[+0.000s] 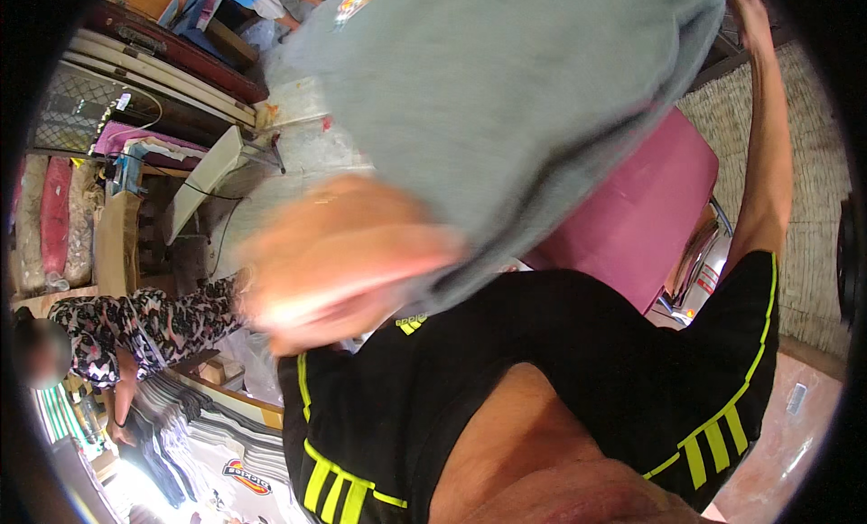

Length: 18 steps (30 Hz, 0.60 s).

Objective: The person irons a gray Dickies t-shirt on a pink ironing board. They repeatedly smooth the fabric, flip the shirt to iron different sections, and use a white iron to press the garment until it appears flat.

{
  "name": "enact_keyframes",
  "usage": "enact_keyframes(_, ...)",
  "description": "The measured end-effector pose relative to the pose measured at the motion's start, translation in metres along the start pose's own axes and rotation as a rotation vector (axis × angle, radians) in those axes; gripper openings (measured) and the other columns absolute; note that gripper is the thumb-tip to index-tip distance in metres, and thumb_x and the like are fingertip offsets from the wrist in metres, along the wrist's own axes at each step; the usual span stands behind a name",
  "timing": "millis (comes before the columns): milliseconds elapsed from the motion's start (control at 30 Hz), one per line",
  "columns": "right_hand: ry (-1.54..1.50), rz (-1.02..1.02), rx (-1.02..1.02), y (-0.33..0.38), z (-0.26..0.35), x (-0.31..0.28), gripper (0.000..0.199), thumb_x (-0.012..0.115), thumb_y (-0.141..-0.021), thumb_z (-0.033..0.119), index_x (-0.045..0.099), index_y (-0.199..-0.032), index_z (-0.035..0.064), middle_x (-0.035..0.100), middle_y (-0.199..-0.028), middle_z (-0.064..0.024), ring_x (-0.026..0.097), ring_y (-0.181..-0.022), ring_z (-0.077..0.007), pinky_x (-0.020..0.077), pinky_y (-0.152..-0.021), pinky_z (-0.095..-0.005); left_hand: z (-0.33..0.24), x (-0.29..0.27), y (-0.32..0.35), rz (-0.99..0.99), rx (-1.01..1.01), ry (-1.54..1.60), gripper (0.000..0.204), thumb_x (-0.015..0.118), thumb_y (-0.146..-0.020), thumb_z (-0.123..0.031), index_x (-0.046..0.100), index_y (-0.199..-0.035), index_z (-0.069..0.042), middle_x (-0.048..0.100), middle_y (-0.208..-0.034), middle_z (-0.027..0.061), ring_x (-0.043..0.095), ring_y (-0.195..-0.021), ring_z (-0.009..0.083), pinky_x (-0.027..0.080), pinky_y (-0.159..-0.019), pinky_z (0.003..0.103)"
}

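A large grey garment (506,100) with a coloured patch near its top hangs spread in front of me, filling the upper middle of the view. My left hand (334,262), blurred by motion, grips its lower left edge close to the camera. My right arm reaches up along the right side, and my right hand (750,18) holds the garment's top right corner. I wear a black shirt (542,361) with yellow-green stripes.
A magenta padded seat (650,208) sits behind the garment. Another person in a floral patterned top (135,325) bends at the left over stacks of folded clothes (208,434). A white folded table (208,172) lies further left. A woven mat (813,163) covers the right.
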State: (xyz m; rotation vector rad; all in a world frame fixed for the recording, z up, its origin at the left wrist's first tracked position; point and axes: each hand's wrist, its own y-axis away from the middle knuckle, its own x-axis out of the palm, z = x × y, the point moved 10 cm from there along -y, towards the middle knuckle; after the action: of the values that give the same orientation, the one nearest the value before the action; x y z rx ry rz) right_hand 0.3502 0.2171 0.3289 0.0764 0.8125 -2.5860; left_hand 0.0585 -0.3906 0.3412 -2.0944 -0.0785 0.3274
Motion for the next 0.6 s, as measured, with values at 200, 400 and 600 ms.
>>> enact_keyframes(200, 0.071, -0.33, 0.535, 0.16, -0.225, -0.111, 0.025, 0.057, -0.098, 0.016, 0.057, -0.122, 0.0096, 0.065, -0.102, -0.0041, 0.063, -0.087, -0.015, 0.0524, -0.06, -0.0325, 0.167, 0.194, 0.13, 0.25, -0.351, -0.1, 0.046, 0.066, -0.07, 0.002, 0.063, -0.115, -0.005, 0.057, -0.078, 0.0103, 0.059, -0.075, 0.029, 0.048, -0.065, 0.04)
enact_keyframes(400, -0.215, -0.343, 0.734, 0.226, -0.283, -0.068, 0.037, 0.047, -0.098, 0.021, 0.052, -0.128, 0.0004, 0.061, -0.119, -0.0136, 0.061, -0.105, -0.0258, 0.0538, -0.083, -0.0466, 0.188, 0.228, 0.166, 0.45, -0.461, -0.502, 0.061, 0.072, -0.066, -0.015, 0.058, -0.125, -0.008, 0.059, -0.113, 0.0095, 0.056, -0.105, 0.0309, 0.042, -0.086, 0.048)
enact_keyframes(600, -0.283, -0.295, 0.589, 0.219, -0.245, -0.02, 0.046, 0.063, -0.093, 0.037, 0.059, -0.114, -0.0037, 0.067, -0.099, -0.0162, 0.065, -0.092, -0.0283, 0.0531, -0.084, -0.041, 0.208, 0.269, 0.174, 0.701, -0.423, -0.585, 0.066, 0.078, -0.067, -0.022, 0.059, -0.13, -0.013, 0.045, -0.147, 0.0065, 0.038, -0.136, 0.037, 0.031, -0.107, 0.05)
